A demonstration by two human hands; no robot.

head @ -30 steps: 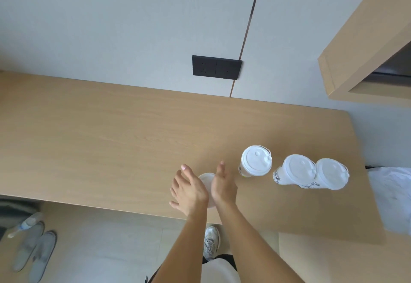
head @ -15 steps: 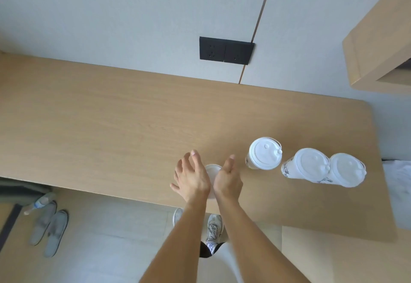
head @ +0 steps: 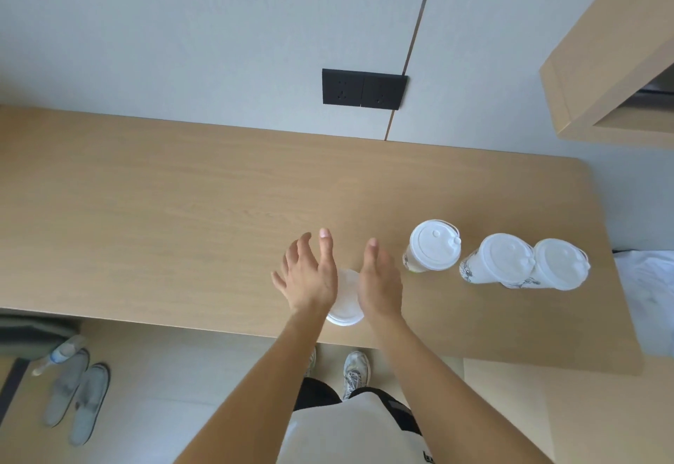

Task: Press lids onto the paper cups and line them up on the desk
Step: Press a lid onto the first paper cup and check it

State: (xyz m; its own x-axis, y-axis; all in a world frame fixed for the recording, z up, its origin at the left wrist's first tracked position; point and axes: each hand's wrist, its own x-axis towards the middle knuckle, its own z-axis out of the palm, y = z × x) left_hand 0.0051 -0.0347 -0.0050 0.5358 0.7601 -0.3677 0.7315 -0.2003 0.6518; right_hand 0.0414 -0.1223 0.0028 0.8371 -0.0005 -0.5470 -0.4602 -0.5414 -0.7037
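A white lidded paper cup stands near the front edge of the wooden desk, mostly covered by my hands. My left hand hovers on its left side and my right hand on its right, fingers stretched out and apart, not gripping it. To the right three more lidded cups stand in a row: one nearest, then a patterned one, and a third touching it.
A black double socket is on the wall behind the desk. A wooden shelf juts out at upper right. Slippers and a bottle lie on the floor at left. White fabric lies past the desk's right end.
My hands have opened and drawn slightly apart around the cup, showing more of its lid. The camera view has shifted, so the row of cups appears further right.
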